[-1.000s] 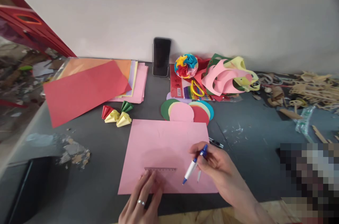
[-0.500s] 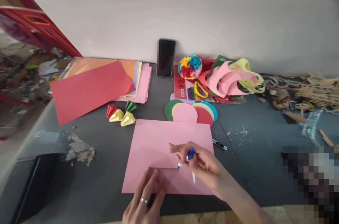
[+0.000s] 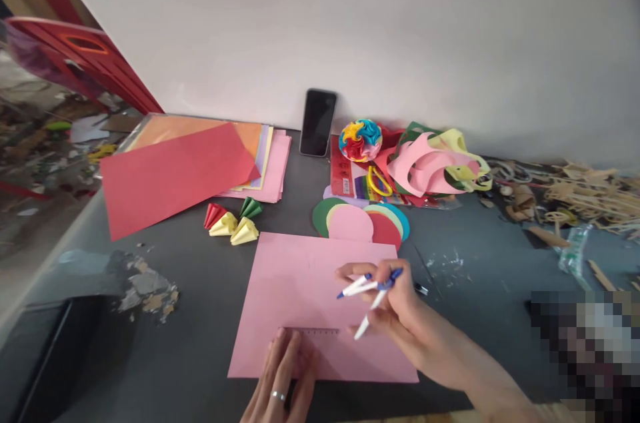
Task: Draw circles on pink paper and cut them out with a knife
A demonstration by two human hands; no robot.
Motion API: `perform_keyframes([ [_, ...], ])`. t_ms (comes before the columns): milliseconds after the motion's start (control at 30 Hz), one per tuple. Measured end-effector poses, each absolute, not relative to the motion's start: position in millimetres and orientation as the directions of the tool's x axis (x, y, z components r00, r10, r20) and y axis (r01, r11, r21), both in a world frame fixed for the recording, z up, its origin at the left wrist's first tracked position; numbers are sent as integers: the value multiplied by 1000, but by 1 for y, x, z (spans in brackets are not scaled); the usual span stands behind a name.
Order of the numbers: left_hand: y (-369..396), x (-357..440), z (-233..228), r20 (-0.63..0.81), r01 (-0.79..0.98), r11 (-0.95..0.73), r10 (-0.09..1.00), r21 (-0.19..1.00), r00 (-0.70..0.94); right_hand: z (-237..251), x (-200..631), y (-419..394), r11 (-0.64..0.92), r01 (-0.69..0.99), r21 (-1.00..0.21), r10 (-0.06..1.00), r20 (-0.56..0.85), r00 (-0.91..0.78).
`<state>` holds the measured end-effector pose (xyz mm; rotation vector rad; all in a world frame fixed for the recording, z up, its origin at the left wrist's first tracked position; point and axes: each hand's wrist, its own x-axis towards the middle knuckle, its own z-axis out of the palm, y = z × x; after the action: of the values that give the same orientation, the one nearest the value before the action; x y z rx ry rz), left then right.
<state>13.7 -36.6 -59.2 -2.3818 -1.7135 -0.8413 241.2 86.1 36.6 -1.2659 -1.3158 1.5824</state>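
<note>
A pink sheet of paper (image 3: 300,283) lies at the middle of the dark table. My left hand (image 3: 280,376), with a ring on one finger, holds a clear ruler (image 3: 320,330) down on the sheet's lower part. Its fingers cover the ruler's left end. Above the sheet's right side, my right hand (image 3: 400,310) is closed on a white and blue drawing compass (image 3: 367,323), with its legs spread apart. Both leg tips show in the air, off the ruler. Partly behind this hand lies a cutter knife (image 3: 421,288).
Paper circles (image 3: 351,222) overlap behind the sheet. Folded paper cones (image 3: 245,231), a red sheet (image 3: 175,180) and stacked papers (image 3: 280,156) lie left. A phone (image 3: 319,122) leans on the wall, beside a paper ball (image 3: 361,140) and pink cut paper scraps (image 3: 425,163).
My right hand has lifted the drawing compass away from the ruler, up and to the right, and turned it. My left hand stays on the ruler. The view has shifted slightly.
</note>
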Motion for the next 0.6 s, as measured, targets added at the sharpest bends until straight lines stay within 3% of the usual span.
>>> perform_keyframes([
  [233,-34,8,-48,402,865,-411,871,288,281,19,223,110,-336,159,-928,880,-369,-300],
  [600,-34,8,-47,362,845,-425,881,326,303,-26,202,99,-316,203,-927,907,-358,-223],
])
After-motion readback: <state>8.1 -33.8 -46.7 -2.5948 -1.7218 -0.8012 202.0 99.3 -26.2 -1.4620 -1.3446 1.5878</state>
